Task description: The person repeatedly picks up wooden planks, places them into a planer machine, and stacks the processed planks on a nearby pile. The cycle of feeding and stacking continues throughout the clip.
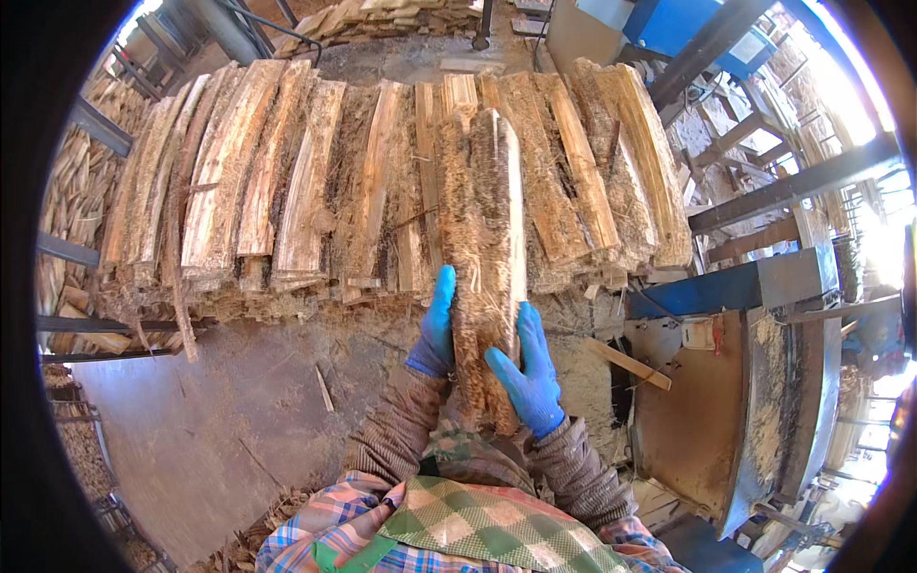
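Note:
Between my hands is a long, rough wooden slab (487, 239), coated in sawdust with a pale sawn edge on its right. I cannot tell whether it is one piece or two pressed together. My left hand (437, 325), in a blue glove, presses on its left side. On the right side and over the near part grips my right hand (532, 375), also gloved in blue, with the thumb across the top face. The slab's far end overlaps a wide stack of similar wooden slabs (310, 181), and its near end points toward my body.
A machine with a blue and brown housing (693, 382) stands at the right. Metal bars (793, 181) cross the far right, and more piled wood (86, 181) lies behind posts at the left. A loose stick (630, 365) lies beside the machine above the dusty floor (201, 411).

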Demonstrator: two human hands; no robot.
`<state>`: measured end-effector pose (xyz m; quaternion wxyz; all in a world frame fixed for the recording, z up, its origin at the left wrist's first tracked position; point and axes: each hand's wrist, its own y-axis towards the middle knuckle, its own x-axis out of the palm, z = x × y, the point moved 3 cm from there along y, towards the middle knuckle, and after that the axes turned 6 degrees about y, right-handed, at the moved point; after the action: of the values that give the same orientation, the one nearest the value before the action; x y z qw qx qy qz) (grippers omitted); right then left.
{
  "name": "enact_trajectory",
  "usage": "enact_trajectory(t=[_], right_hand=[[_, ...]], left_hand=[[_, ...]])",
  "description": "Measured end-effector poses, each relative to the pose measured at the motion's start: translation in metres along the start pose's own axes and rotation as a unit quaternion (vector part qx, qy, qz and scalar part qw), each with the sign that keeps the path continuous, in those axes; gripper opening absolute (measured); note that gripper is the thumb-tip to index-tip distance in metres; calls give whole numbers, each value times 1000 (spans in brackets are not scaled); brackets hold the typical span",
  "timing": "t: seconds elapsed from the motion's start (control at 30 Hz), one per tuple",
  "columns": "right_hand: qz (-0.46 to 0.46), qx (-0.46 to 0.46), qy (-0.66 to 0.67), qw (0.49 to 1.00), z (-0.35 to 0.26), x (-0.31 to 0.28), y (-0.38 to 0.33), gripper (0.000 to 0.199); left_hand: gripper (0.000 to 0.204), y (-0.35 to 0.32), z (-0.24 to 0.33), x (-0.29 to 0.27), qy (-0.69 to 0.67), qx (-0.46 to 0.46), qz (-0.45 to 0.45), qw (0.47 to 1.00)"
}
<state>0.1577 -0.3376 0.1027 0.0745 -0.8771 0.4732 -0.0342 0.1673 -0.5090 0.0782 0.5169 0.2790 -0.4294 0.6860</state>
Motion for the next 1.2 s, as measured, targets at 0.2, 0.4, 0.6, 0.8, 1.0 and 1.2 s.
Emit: enact_trajectory(t=[0.2, 0.4, 0.6, 0.8, 1.0, 1.2], right_hand=[[-15, 159, 136, 978, 54, -36, 40, 106], [15, 174, 94, 980, 45, -39, 21, 100], [93, 93, 163, 978, -12, -61, -75, 93], [81, -12, 279, 957, -60, -173, -171, 94], [224, -119, 217, 942, -100, -261, -251, 93], [550, -86, 60, 829, -78, -313, -323, 100]], left_hand=[[87, 10, 1, -54, 130, 21, 127, 983], [75, -7, -13, -1, -24, -16, -12, 999], [55, -35, -80, -59, 194, 64, 15, 979], [47, -36, -142, 43, 213, -10, -22, 977], [57, -9, -211, 159, 449, 88, -152, 876], [89, -55, -295, 318, 435, -124, -279, 847]])
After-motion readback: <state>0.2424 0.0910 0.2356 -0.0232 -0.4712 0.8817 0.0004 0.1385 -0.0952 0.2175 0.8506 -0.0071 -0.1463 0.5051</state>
